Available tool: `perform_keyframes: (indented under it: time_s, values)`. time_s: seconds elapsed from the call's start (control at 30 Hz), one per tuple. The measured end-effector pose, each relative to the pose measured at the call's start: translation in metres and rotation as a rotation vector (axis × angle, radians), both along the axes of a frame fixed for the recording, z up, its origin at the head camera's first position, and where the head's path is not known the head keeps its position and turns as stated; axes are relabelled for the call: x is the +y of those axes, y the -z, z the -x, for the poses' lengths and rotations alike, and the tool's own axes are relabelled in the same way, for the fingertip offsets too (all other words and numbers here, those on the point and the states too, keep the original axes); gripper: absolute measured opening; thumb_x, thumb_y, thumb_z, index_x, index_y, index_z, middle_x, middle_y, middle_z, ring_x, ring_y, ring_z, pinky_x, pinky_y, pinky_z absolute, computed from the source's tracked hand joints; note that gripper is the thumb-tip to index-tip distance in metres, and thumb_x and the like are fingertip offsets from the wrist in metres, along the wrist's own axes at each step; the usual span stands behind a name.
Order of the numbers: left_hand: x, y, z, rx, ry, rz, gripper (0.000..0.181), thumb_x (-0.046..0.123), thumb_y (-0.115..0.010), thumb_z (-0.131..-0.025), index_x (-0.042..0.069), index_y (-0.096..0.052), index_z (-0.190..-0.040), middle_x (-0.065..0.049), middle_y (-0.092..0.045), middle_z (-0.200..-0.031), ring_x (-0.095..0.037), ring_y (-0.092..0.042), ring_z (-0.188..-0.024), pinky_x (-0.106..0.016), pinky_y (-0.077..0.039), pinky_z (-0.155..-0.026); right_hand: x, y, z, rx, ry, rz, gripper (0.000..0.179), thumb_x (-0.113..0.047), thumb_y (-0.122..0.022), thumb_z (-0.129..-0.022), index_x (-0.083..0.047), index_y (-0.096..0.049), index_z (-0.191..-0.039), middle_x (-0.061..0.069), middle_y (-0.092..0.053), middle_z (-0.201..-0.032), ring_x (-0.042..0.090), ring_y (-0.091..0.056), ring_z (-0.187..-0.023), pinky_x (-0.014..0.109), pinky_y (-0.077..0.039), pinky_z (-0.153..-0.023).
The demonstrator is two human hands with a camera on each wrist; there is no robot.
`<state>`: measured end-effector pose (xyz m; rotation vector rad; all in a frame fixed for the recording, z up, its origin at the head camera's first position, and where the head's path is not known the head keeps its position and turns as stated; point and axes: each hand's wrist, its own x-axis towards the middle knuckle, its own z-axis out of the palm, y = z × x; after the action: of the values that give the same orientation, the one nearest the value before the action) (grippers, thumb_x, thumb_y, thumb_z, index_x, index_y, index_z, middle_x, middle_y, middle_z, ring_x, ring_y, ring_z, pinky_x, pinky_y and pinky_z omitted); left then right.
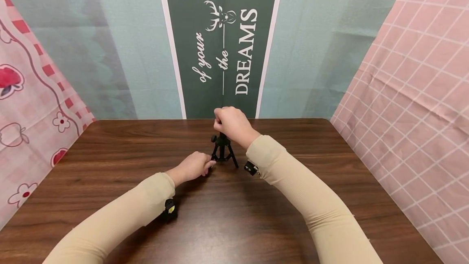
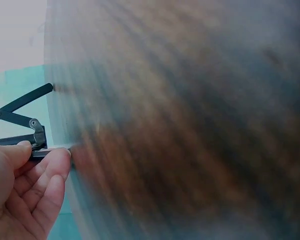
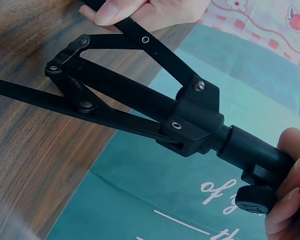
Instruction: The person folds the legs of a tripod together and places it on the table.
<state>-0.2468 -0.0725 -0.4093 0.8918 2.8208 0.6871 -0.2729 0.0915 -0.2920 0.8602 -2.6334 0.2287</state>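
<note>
A small black tripod [image 1: 222, 150] stands upright on the table with its legs spread. My right hand [image 1: 233, 125] grips the top of its centre column, fingers curled round it just above the knob [image 3: 256, 199]. Lower down, my left hand [image 1: 194, 165] pinches one leg near its foot between thumb and fingers. In the left wrist view the left hand [image 2: 32, 187] holds the end of that leg, beside a hinged brace [image 2: 20, 119]. The right wrist view shows the braces joined to a ring on the column [image 3: 125, 87]. The column's top is hidden by my right hand.
The dark wooden table [image 1: 256, 219] spreads around the tripod. Behind it hangs a green and teal printed cloth [image 1: 220, 93]. A pink cloth with fruit and flowers [image 1: 36, 105] borders the left side, and a pink checked cloth [image 1: 414, 93] the right.
</note>
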Motion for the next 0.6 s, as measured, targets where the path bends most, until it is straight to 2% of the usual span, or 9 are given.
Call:
perform_keyframes:
  time_s: [0.6]
  values:
    - [0.0033, 0.0049, 0.0019, 0.021, 0.009, -0.040, 0.032, 0.021, -0.051, -0.097, 0.011, -0.056, -0.067, 0.006, -0.053, -0.057, -0.004, -0.051, -0.051, -0.024, -0.046, -0.056, 0.0010, 0.0004, -0.0012, 0.006, 0.001, 0.005, 0.021, -0.006, -0.054, -0.085, -0.012, -0.046, -0.067, 0.000, -0.046, -0.061, 0.013, -0.044, -0.055, 0.025, -0.033, -0.052]
